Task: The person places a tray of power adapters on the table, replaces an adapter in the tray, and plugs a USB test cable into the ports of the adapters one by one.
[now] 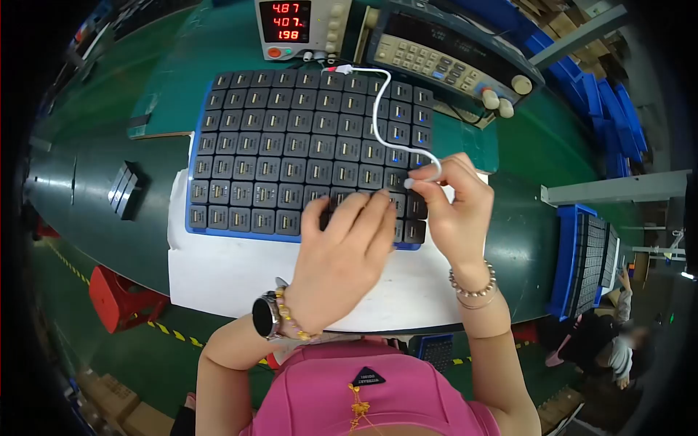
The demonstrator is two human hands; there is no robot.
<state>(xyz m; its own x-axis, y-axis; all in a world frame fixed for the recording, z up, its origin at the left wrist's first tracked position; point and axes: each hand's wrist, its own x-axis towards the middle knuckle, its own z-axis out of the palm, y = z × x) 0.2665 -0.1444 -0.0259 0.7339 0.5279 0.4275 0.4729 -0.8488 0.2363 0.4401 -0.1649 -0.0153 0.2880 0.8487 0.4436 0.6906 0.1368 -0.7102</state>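
Observation:
Rows of black USB charger blocks (270, 145) fill a blue tray (243, 234) in front of me. My right hand (458, 203) pinches the plug end of a white cable (380, 109) at the right side of the rows, just over a block. Whether the plug sits in a port is hidden by the fingers. My left hand (347, 243) rests with fingers spread on the blocks in the lower rows, holding nothing visible. Small blue lights glow in several blocks at the right. The cable's far end runs to red and white connectors (338, 70) behind the tray.
A power meter with red digits (286, 22) and a grey bench instrument (443, 54) stand behind the tray. White paper (240, 280) lies under it. Several black pieces (126, 190) lie left. Another loaded tray (566, 261) is at right, near another person (596, 341).

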